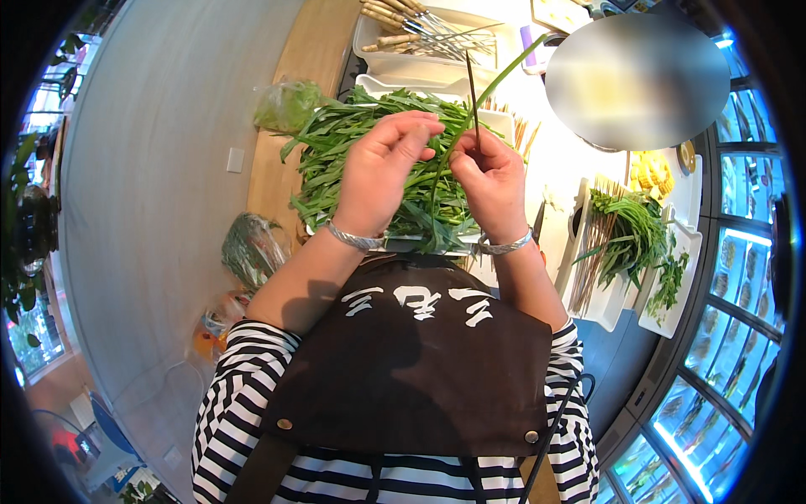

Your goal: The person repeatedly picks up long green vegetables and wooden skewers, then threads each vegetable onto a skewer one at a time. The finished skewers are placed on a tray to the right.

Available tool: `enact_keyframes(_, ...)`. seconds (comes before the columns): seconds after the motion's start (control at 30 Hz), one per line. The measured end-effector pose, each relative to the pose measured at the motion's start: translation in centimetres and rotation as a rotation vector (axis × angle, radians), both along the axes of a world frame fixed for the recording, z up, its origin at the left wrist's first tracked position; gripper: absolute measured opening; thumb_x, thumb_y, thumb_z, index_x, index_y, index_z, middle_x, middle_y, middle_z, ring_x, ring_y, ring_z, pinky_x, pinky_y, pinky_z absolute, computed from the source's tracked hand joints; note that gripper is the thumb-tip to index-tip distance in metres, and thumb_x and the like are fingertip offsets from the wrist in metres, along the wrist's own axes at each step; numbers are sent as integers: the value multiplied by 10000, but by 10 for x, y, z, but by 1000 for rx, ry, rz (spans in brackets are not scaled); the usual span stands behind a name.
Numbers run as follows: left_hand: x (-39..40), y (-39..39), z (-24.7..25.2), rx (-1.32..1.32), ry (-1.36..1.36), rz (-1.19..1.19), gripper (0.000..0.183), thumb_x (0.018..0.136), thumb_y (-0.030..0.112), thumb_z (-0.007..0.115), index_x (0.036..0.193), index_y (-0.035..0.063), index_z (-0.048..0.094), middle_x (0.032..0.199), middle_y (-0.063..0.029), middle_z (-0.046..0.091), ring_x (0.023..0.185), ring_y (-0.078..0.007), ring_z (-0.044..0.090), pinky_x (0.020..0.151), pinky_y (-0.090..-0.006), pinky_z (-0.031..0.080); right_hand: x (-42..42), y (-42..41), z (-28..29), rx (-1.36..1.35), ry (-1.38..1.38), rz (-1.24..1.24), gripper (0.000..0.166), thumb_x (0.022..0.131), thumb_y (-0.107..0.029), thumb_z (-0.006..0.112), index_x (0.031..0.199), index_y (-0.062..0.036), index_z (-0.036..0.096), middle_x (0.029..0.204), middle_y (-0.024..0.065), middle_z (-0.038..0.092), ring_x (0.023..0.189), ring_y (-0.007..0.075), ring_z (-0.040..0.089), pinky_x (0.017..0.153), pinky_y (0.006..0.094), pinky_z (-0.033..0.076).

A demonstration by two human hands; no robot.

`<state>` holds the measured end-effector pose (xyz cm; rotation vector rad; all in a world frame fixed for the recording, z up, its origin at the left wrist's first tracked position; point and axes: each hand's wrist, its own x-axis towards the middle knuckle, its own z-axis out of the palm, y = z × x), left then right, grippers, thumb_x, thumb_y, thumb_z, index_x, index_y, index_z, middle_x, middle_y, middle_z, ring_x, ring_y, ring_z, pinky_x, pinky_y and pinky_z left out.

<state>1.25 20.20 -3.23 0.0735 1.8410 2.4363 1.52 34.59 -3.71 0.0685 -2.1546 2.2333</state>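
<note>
My right hand [488,170] pinches a thin dark skewer [471,88], which stands roughly upright, together with a long green vegetable stem [513,70] that crosses it. Leaves hang at the lower end of the stem. To its left is my left hand [384,164], raised with the thumb near the fingers; nothing shows in it. Beneath both hands lies a heap of leafy greens [340,148] on a white tray [415,85]. Part of the heap is hidden by my hands.
A white bin [434,66] of wooden-handled metal skewers is behind the greens. At right, a white tray [614,315] bears skewered greens, beside a smaller tray [661,324] of leaves. Bagged vegetables [288,106] sit by the left wall. Scissors [539,220] lie near my right wrist.
</note>
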Motion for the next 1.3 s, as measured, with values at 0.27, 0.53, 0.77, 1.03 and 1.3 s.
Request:
enact_keyframes(0.27, 2, 1, -1, -231, 228, 36, 138, 858, -6, 611, 993, -9, 638, 991, -52, 588, 860, -101, 581, 727, -212, 492, 2, -9, 5, 17, 10, 40, 113, 792, -69, 619, 749, 5, 545, 653, -11, 480, 582, 42, 417, 516, 205, 354)
enact_keyframes(0.53, 5, -5, -10, -380, 240, 79, 95, 893, 17, 578, 984, -7, 580, 969, -52, 594, 793, -96, 587, 660, -202, 480, 4, -8, 1, 148, 59, 48, 100, 778, -64, 619, 765, 15, 558, 657, 34, 487, 569, 73, 418, 514, 223, 362)
enact_keyframes(0.77, -10, -29, 12, -28, 64, 100, 109, 920, 92, 565, 993, 16, 537, 833, -57, 623, 685, -84, 590, 608, -194, 472, 16, 16, -7, 365, 121, 136, 143, 838, -110, 609, 932, -4, 628, 734, 81, 523, 628, 179, 508, 589, 283, 416)
enact_keyframes(1.03, 17, -46, 13, 142, -146, -91, 187, 914, 85, 567, 1075, -2, 608, 875, -46, 638, 706, -70, 559, 621, -194, 469, 51, 35, 10, 543, 314, 187, 456, 806, 42, 549, 1244, -80, 565, 678, 108, 505, 582, 263, 505, 567, 335, 431)
enact_keyframes(1.3, 36, -36, 15, 240, -249, -144, 175, 937, 127, 544, 1027, -9, 609, 820, -47, 631, 683, -83, 572, 624, -204, 474, 60, 34, 23, 639, 329, 173, 517, 727, 76, 605, 1192, -149, 630, 594, 71, 402, 505, 224, 450, 497, 340, 394)
